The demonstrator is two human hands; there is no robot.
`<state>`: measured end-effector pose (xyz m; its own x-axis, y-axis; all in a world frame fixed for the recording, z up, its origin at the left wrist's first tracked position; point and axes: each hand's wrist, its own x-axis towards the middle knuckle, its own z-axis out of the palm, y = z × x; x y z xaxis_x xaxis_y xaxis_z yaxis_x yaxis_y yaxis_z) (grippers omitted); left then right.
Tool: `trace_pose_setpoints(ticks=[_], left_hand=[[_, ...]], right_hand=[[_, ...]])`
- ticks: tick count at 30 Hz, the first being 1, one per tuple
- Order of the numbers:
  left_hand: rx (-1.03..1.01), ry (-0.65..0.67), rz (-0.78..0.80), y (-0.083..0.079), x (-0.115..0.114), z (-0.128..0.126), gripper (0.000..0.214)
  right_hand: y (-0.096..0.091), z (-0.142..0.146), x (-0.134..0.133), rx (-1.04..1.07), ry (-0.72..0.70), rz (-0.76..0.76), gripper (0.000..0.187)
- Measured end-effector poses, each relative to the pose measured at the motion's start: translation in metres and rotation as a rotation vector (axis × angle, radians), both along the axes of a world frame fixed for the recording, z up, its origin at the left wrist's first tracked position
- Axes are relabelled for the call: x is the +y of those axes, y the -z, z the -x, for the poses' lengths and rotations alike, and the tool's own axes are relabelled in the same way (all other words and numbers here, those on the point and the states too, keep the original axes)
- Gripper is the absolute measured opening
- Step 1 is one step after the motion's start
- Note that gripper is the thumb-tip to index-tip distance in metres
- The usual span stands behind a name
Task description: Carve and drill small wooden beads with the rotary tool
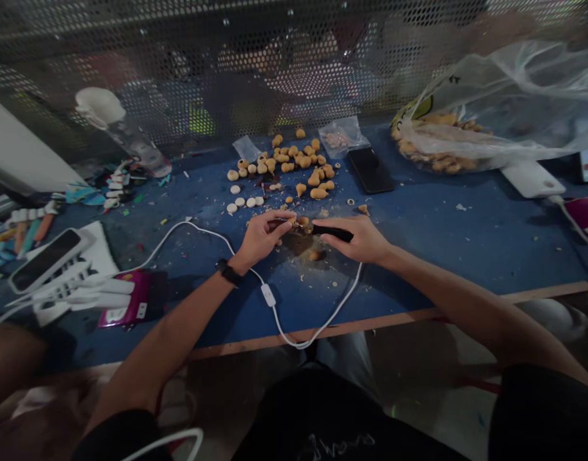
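Observation:
My left hand (265, 238), with a black band on its wrist, pinches a small tan gourd (293, 221) between thumb and fingertips. My right hand (359, 238) is closed around a black-handled tool (333, 231) whose tip meets the gourd; the tip's kind is too small to tell. A white cord (343, 299) with an inline switch (268, 295) loops past the table edge and up under my right hand. Brown dust and a loose gourd piece (316, 255) lie below my hands. Several small gourds (303, 160) are spread out beyond them.
White discs (239, 202) lie left of the gourds. Behind are a dark phone (369, 170), a small plastic bag (343, 137) and a large clear bag of gourds (442, 144). A purple box (130, 299) and another phone (47, 259) lie left. A perforated metal screen (284, 70) borders the back.

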<state>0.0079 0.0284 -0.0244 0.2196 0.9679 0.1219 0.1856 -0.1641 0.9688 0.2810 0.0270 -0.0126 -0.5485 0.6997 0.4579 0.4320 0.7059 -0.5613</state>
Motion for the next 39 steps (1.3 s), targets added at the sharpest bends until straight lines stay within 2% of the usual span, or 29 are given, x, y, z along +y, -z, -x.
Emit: trace_pose_setpoints(ticks=[7, 21, 39], left_hand=[[0.025, -0.036, -0.060, 0.003, 0.003, 0.000, 0.045], [-0.044, -0.042, -0.121, 0.013, 0.016, 0.001, 0.052], [0.005, -0.077, -0.097, 0.006, 0.013, -0.002, 0.059]], right_hand=[[0.002, 0.000, 0.003, 0.000, 0.005, 0.005, 0.037], [0.010, 0.000, 0.024, -0.060, 0.045, -0.014, 0.038], [0.014, 0.002, 0.027, -0.061, 0.050, -0.078, 0.037]])
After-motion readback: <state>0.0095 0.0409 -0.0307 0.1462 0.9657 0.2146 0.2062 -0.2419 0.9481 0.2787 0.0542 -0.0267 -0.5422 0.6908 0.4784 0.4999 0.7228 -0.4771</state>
